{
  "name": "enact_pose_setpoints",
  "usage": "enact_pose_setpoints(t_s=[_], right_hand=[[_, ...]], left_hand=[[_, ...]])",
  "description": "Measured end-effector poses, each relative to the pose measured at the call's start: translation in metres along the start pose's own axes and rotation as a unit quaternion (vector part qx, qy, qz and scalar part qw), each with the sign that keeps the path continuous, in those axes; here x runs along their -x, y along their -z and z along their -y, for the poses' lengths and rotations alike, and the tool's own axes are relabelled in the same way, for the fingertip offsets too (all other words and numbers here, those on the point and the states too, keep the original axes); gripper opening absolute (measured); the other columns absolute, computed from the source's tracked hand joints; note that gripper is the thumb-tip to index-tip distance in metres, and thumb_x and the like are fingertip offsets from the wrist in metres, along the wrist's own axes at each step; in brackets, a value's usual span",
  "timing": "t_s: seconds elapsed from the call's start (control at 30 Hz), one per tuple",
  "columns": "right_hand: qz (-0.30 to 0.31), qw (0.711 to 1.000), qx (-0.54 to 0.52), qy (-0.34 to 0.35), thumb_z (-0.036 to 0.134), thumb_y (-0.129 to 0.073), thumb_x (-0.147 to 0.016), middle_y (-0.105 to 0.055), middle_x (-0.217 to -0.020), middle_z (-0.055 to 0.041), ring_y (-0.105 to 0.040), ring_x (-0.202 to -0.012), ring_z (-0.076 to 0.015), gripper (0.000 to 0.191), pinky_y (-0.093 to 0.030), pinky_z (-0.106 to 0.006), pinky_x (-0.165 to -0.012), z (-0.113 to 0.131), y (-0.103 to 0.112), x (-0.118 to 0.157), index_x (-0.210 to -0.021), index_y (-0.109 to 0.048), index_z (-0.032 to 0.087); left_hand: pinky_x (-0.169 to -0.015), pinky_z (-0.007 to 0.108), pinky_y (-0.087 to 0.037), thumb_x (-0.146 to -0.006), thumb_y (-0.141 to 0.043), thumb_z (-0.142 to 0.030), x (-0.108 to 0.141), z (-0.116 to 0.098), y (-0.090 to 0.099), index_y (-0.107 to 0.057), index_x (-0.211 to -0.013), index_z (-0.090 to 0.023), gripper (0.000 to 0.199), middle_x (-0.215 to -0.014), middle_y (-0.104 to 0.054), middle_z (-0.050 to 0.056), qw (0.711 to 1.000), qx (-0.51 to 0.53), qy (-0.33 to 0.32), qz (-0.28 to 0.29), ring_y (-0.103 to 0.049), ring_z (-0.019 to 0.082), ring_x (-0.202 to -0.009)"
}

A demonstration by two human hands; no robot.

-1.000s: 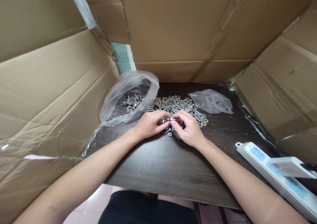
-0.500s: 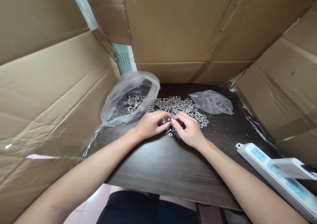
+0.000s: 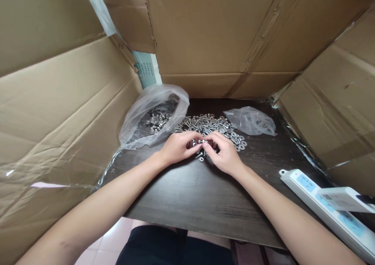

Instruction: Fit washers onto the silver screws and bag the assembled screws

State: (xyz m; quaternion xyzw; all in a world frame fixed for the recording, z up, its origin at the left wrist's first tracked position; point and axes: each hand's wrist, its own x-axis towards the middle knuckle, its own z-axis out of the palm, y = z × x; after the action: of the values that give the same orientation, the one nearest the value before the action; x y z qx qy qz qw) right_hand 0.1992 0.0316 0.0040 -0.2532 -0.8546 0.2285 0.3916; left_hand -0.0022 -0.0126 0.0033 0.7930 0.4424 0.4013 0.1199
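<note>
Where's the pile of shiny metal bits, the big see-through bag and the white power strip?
Pile of metal bits (image 3: 208, 126): head view, near its middle.
Big see-through bag (image 3: 183, 101): head view, right side of its rim.
White power strip (image 3: 322, 214): head view, its white casing.

Wht pwr strip (image 3: 331, 215) on tbl (image 3: 205, 194); cardbd walls (image 3: 222, 34).

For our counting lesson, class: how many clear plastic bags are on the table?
2. The larger plastic bag sits open at left, metal fasteners inside; the smaller plastic bag lies right of the screws and washers. Neither is hidden.
</note>
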Motion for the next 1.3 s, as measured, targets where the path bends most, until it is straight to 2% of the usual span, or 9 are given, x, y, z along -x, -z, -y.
enact_pose_setpoints(t_s=[0.4, 0.7, 1.3], right_hand=[[0.014, 1.000, -0.008, -0.006, 0.022, -0.055, -0.100, -0.061, -0.083, -0.0036, -0.058, -0.074, -0.0177, 0.013, -0.046, -0.032, -0.067, 0.0004, 0.0007, -0.0002, -0.089, -0.062, 0.020], [0.000, 1.000, 0.003, -0.005, 0.023, -0.058, -0.096, -0.061, -0.085, -0.0042, -0.058, -0.074, -0.0187, 0.004, -0.049, -0.033, -0.066, 0.0017, 0.0014, -0.0009, -0.094, -0.061, 0.022], [0.019, 1.000, -0.004, -0.007, 0.025, -0.052, -0.102, -0.061, -0.080, -0.0033, -0.058, -0.072, -0.0182, 0.018, -0.047, -0.033, -0.067, 0.0004, 0.0012, -0.0012, -0.086, -0.061, 0.021]], left_hand=[[-0.065, 0.022, -0.050, -0.097, -0.061, -0.028, 0.0004, 0.0009, -0.0004, -0.069, -0.107, -0.018, 0.016, -0.094, -0.074, 0.003, 1.000, -0.001, 0.000, 0.005, -0.064, 0.010, -0.068], [-0.065, 0.022, -0.050, -0.097, -0.062, -0.030, 0.0005, 0.0004, 0.0004, -0.069, -0.107, -0.018, 0.018, -0.093, -0.074, 0.003, 1.000, -0.001, 0.005, 0.006, -0.064, 0.011, -0.067], [-0.065, 0.022, -0.049, -0.096, -0.061, -0.030, 0.0003, -0.0004, 0.0004, -0.068, -0.105, -0.017, 0.016, -0.089, -0.073, 0.002, 1.000, 0.000, 0.003, 0.007, -0.062, 0.010, -0.065]])
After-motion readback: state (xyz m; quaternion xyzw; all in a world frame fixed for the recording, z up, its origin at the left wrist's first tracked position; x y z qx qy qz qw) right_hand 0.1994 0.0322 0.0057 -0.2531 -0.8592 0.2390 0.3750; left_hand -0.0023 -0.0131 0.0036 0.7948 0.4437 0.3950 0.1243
